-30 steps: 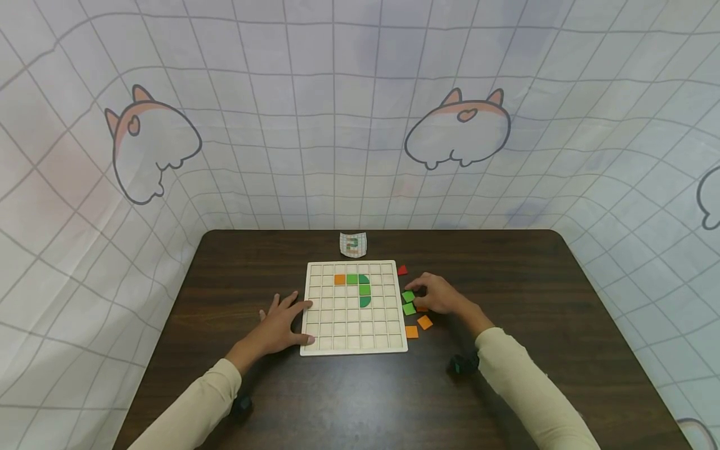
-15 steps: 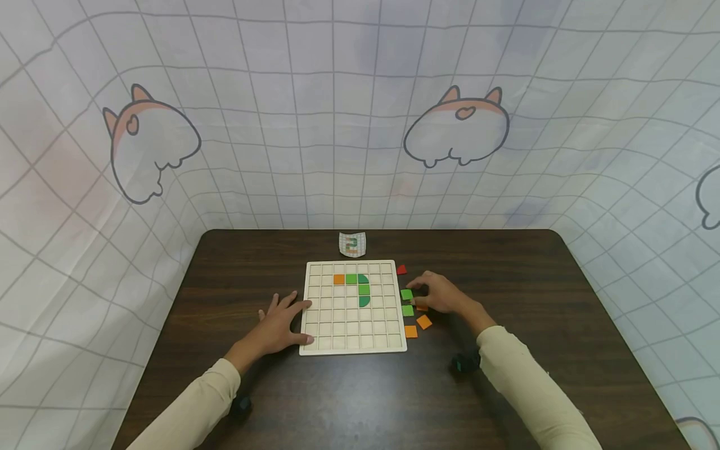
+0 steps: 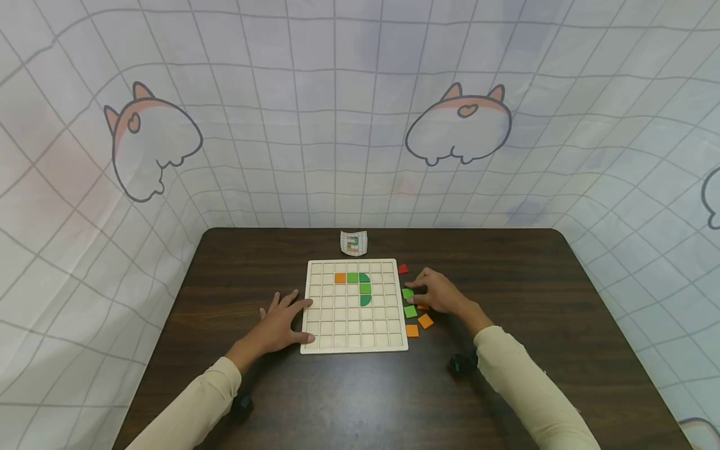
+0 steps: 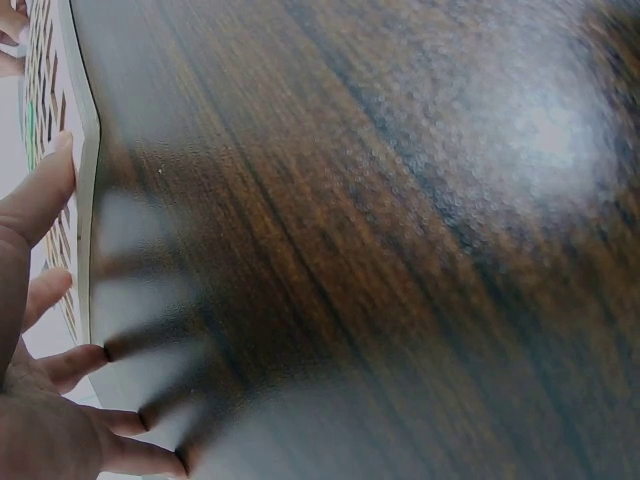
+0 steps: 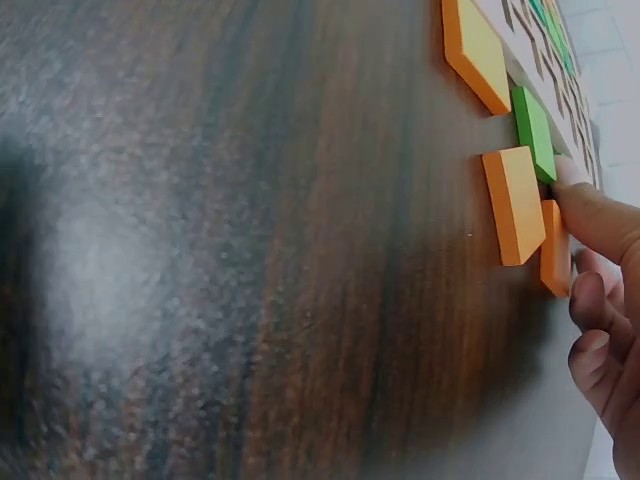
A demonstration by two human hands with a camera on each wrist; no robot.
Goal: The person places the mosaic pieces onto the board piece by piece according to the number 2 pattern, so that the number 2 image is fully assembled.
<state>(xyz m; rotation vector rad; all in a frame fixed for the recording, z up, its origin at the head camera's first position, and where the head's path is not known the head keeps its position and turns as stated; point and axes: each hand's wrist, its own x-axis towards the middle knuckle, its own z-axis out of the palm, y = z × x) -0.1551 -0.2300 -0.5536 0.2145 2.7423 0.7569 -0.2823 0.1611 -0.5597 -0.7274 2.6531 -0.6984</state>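
Observation:
My left hand (image 3: 275,326) is spread at the left side of a pale gridded board (image 3: 360,351), thumb and index finger resting on its edge. The left wrist view shows the other fingertips down on the table. Beside the board's right edge, my right hand (image 3: 439,294) pinches a light-green square tile (image 3: 407,292) between thumb and index finger. A second light-green tile (image 3: 410,311) lies just nearer, with several orange tiles (image 5: 515,205) by the hand. Set in the board are an orange square (image 3: 340,278), two light-green squares (image 3: 352,277) and two dark-green rounded pieces (image 3: 365,300).
A red piece (image 3: 402,269) lies beyond my right hand. A small paper card (image 3: 354,244) with a coloured grid pattern lies behind the board. The dark wooden table (image 3: 360,400) meets a grid-patterned curtain (image 3: 360,125) at its far edge.
My right thumb and index finger have closed in on the light-green tile, which has shifted slightly away from the nearer green one. My left hand stays put on the board.

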